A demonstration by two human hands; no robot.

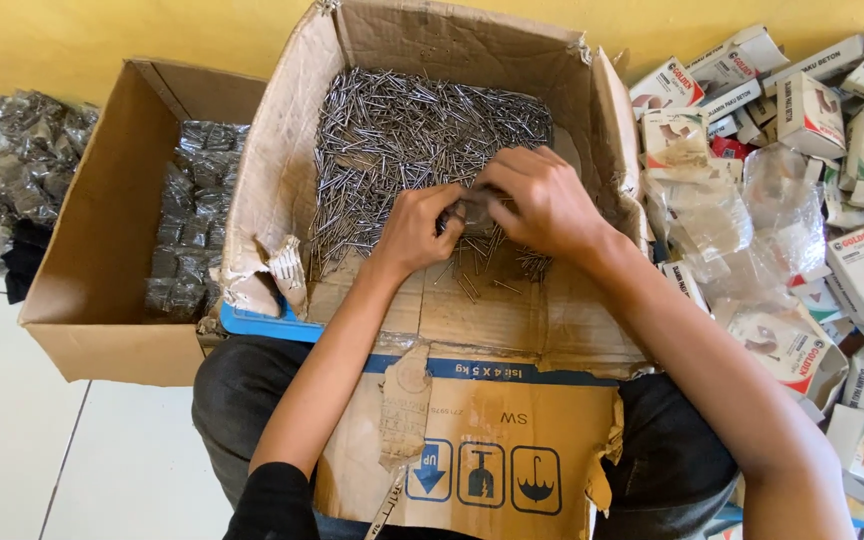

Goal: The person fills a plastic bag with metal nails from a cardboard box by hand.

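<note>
**Both hands meet over a box of nails**

The left hand [417, 228] and right hand [542, 200] each have their grip pinched together on a small clear bag [472, 212] between them, above the steel nails [402, 150] heaped in the torn cardboard box [282, 160]. A second box [102, 250] sits left; small printed cartons [852, 270] pile right.

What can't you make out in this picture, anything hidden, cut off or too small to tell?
- What the left hand and right hand pinch between them: head view, the fingers cover it.
- How deep the nails lie in the torn cardboard box: only the top layer shows.
- Contents of the small clear packets in the second box: too small and shiny.
- The pile of small cartons: cut by the right edge.
</note>
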